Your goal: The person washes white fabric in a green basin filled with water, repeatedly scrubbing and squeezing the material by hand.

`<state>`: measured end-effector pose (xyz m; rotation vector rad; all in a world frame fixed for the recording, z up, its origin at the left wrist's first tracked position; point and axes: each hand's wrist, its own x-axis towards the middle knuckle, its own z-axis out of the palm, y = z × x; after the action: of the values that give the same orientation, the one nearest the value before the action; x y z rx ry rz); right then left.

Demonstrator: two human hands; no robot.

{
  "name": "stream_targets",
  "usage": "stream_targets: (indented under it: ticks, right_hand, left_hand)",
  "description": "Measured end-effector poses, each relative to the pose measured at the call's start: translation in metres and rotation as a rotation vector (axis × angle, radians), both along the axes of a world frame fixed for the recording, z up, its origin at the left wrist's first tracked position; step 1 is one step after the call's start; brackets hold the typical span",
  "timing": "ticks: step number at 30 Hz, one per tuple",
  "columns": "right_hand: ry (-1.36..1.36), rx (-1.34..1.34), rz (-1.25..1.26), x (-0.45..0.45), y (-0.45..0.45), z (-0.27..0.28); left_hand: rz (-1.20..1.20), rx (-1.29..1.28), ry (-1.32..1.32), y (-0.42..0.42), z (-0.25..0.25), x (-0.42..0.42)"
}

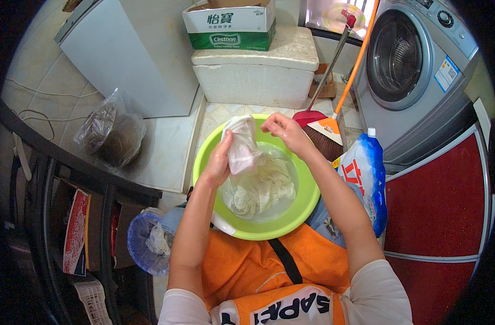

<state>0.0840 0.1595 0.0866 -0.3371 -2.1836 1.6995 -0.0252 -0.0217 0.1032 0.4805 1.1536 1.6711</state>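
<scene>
My left hand [219, 160] grips a wet white cloth [241, 148] with a faint pink tint, its thumb across the near side. The cloth hangs over a lime-green plastic basin [204, 164]. More pale, crumpled fabric [267, 187] lies in the cloudy, slightly foamy water [278, 209] inside. To the right of the held cloth and apart from it, my right hand [288, 132] is raised above the basin's far right rim. Its fingers are loosely bent, and nothing shows between them. A white piece [223, 223] sits against the basin's near left rim.
A blue-and-white detergent pouch [373, 178] stands by my right arm. Beyond the basin are a broom [322, 134], a red dustpan [306, 118] and a foam box [255, 79] bearing a carton [231, 36]. A washing machine [446, 109] stands right; a lined bin [135, 243] is left.
</scene>
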Motion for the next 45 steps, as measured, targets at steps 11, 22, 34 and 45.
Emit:
stream_targets:
  ticks: [11,22,34,45]
  right_hand:
    - [-0.254,0.295,0.387,0.007,-0.011,-0.022]
    - [0.144,-0.117,0.12,0.038,-0.011,0.052]
    - [-0.523,0.244,0.589,0.027,-0.019,0.035]
    - [-0.503,0.495,0.537,0.005,-0.036,-0.002]
  left_hand:
    - [0.295,0.314,-0.113,-0.008,0.011,-0.018]
    - [0.432,0.318,-0.12,-0.005,0.003,-0.027]
    - [0.147,0.53,-0.202,-0.009,0.013,-0.015]
    - [0.173,0.523,-0.206,-0.007,0.019,-0.011]
